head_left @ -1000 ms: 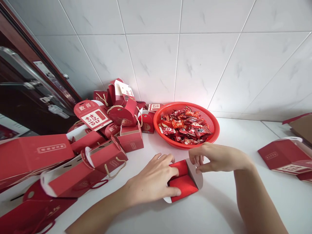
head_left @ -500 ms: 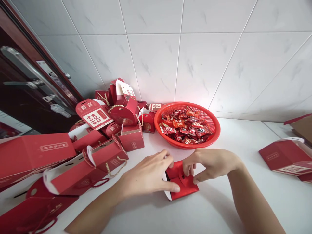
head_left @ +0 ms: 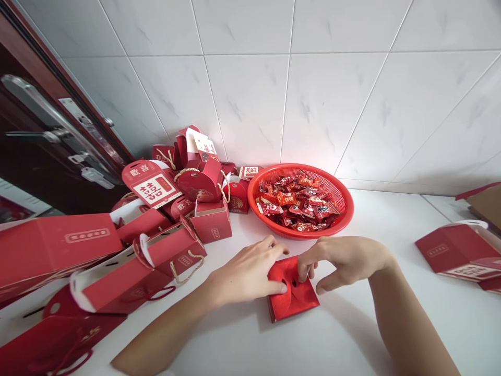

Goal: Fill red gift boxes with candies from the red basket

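A small red box (head_left: 303,300) lies flat on the white table, its side flaps folded over the top with slots near the middle. My left hand (head_left: 250,274) holds it at the left side, the thumb pressed on the left flap and the fingers reaching toward the far edge. My right hand (head_left: 342,263) is bent over the right side, curled fingertips on the box's top and the thumb beside its right edge. Just beyond the hands stands a red plastic basket (head_left: 346,214) with many wrapped candies (head_left: 301,201) in it.
Many red gift boxes (head_left: 144,271), several with rope handles, crowd the left side of the table (head_left: 219,334). More red boxes (head_left: 450,248) stand at the right edge. A tiled wall (head_left: 250,104) rises behind, and a dark door (head_left: 35,156) with a metal handle is at left.
The left flap, raised at the box's left side before, is now folded over the top under my left thumb. My left hand has shifted slightly right.
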A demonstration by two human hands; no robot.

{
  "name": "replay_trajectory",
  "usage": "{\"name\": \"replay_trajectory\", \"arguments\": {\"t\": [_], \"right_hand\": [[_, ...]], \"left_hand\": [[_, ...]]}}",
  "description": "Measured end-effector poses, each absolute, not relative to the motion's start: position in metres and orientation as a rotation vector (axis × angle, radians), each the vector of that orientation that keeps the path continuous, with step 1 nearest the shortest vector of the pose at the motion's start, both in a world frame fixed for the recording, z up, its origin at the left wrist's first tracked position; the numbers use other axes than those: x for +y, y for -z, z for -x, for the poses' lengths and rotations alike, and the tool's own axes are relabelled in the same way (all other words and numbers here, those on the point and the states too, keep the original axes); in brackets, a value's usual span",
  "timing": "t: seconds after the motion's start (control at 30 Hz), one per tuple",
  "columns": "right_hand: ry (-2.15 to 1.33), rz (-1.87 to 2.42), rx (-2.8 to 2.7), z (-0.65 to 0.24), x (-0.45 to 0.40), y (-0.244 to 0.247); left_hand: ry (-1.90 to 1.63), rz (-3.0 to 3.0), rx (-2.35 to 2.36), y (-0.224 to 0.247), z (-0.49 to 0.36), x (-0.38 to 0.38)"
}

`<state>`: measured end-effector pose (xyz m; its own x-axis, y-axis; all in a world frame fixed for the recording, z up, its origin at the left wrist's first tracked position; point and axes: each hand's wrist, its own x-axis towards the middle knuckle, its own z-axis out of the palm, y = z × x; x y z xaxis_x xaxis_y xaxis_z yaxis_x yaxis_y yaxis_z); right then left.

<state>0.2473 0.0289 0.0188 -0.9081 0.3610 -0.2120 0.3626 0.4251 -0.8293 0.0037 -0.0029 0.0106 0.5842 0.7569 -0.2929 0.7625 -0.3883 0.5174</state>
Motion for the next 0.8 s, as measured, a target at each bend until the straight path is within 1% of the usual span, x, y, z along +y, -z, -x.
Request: {"name": "replay_trajectory", "arguments": {"t": [0.1,0.2,0.37,0.53,0.6,0.7,0.8], "right_hand": [[1.511,-0.682,2.696,-0.247,0.027,-0.02],[1.394,-0.739,2.761,-0.245,0.025,-0.021],[1.014,-0.927,2.76,-0.234,0.015,-0.026],[0.681,-1.303,2.651,-0.223,-0.018,-0.029],[0.578,-1.435,2.631,-0.217,-0.037,-0.021],[0.416,-1.63,2.633,-0.207,-0.063,0.004],[0.167,-1.832,2.713,-0.203,-0.08,0.031]], "left_hand": [[0.016,-2.164,1.24,-0.007,-0.001,-0.002],[0.043,-2.138,1.262,-0.005,0.003,-0.001],[0.059,-2.126,1.234,0.001,0.001,-0.003],[0.032,-2.078,1.244,0.007,-0.006,-0.009],[-0.033,-2.053,1.252,0.009,-0.009,-0.012],[-0.133,-2.018,1.236,0.014,-0.016,-0.015],[-0.231,-2.006,1.195,0.02,-0.021,-0.017]]}}
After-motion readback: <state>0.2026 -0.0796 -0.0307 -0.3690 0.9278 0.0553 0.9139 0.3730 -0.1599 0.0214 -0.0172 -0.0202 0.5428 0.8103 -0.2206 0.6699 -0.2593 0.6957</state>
